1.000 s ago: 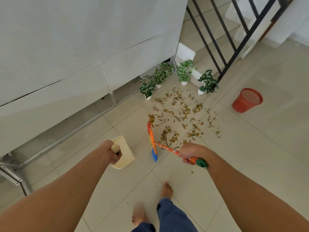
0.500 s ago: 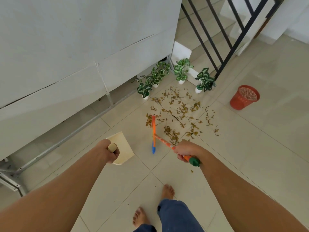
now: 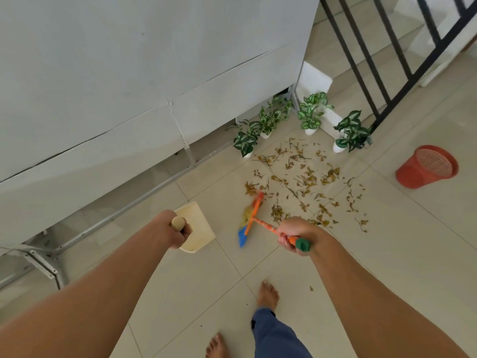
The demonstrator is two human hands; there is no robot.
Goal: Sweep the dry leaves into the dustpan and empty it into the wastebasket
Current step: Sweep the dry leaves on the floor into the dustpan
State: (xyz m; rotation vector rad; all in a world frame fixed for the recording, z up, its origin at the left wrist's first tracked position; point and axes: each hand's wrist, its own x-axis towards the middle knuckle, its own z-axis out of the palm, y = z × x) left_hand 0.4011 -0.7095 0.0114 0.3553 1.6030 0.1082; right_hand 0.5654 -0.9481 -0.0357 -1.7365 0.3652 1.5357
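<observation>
Dry brown leaves (image 3: 302, 177) lie scattered over the pale floor tiles ahead of me. My right hand (image 3: 296, 235) grips the orange, green-capped handle of a small broom (image 3: 251, 218), whose orange head and blue and yellow bristles sit at the near left edge of the leaves. My left hand (image 3: 173, 229) grips the wooden handle of a cream dustpan (image 3: 197, 224), held above the floor to the left of the broom. An orange mesh wastebasket (image 3: 427, 166) stands on the floor at the right.
Several small potted plants (image 3: 311, 115) line the far edge of the leaves, by a white wall (image 3: 129, 86) and a black stair railing (image 3: 366, 55). A metal frame (image 3: 46, 264) runs along the wall at the left. My bare feet (image 3: 268, 294) stand below.
I have stepped forward, so the leaves and basket look nearer. The broom head has tilted and shifted toward the leaves. My left hand has carried the dustpan along.
</observation>
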